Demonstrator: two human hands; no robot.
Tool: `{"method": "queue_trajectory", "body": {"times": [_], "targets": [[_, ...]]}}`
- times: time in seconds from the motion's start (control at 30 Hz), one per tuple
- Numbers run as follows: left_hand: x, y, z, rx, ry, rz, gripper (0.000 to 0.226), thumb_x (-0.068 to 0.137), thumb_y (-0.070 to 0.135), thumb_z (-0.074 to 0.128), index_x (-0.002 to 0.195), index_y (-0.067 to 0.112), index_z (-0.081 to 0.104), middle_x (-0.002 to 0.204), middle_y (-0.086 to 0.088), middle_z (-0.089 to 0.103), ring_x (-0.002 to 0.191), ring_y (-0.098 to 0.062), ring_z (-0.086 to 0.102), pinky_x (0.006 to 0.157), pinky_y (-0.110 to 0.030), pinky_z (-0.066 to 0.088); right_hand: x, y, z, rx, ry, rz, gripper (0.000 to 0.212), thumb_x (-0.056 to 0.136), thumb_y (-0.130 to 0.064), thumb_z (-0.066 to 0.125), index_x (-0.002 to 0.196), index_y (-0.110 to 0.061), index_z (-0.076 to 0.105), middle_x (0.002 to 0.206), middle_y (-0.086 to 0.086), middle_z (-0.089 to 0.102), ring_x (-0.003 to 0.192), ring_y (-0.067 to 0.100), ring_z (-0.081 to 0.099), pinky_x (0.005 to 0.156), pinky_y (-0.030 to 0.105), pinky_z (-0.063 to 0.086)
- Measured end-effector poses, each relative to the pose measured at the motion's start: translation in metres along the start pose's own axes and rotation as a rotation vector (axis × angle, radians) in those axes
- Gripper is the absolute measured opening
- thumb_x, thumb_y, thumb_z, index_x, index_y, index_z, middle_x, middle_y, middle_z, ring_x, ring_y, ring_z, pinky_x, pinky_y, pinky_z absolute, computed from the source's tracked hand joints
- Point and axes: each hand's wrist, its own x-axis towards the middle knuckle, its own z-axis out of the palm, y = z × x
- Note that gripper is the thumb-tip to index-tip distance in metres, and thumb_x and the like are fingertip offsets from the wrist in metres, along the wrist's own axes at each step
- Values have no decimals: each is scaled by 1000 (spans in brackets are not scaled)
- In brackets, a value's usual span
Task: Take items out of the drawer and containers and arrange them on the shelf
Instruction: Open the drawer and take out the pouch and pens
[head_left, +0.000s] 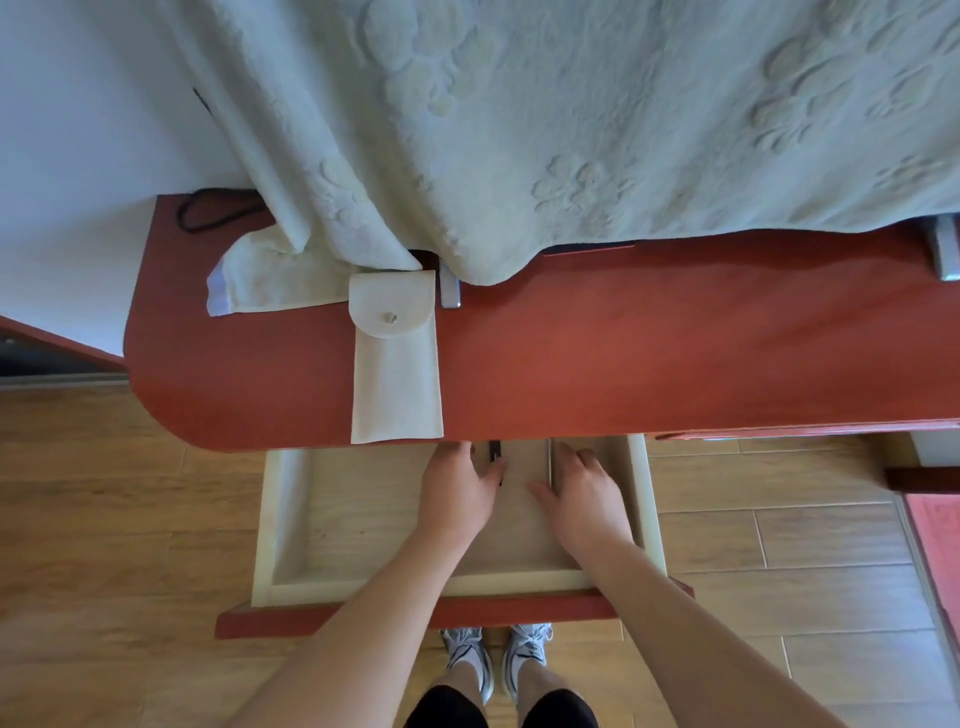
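A pale wooden drawer (283, 519) with a red front stands pulled out below the red shelf top (649, 343). Both my hands reach into its back part, under the shelf edge. My left hand (457, 488) lies beside a thin dark object (493, 454) that shows only partly; whether the fingers hold it I cannot tell. My right hand (582, 499) rests palm down on the drawer bottom next to a light divider strip (549, 457). A cream fabric pouch (395, 364) with a snap flap lies on the shelf top.
A pale green embossed blanket (571, 119) drapes over something at the back of the shelf, with metal feet (450, 291) poking out. A black cord (208, 213) lies at the back left. Wooden floor surrounds the unit; my shoes (498, 660) stand below the drawer front.
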Motion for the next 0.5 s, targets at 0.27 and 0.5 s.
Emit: {"method": "queue_trajectory", "body": {"times": [0.27, 0.5], "targets": [[16, -6, 26, -52, 68, -22, 21, 77, 16, 74, 95, 14, 63, 79, 0, 68, 73, -24, 65, 65, -30, 51, 22, 5, 8, 77, -45, 28, 49, 88, -20, 63, 133, -9, 48, 132, 8, 51, 109, 32, 56, 86, 33, 45], [15, -7, 21, -34, 76, 4, 10, 79, 14, 71, 87, 14, 65, 74, 2, 67, 67, -23, 63, 61, -30, 49, 23, 3, 6, 101, -46, 2, 38, 88, -14, 61, 126, -9, 54, 128, 9, 54, 102, 32, 57, 77, 30, 45]]}}
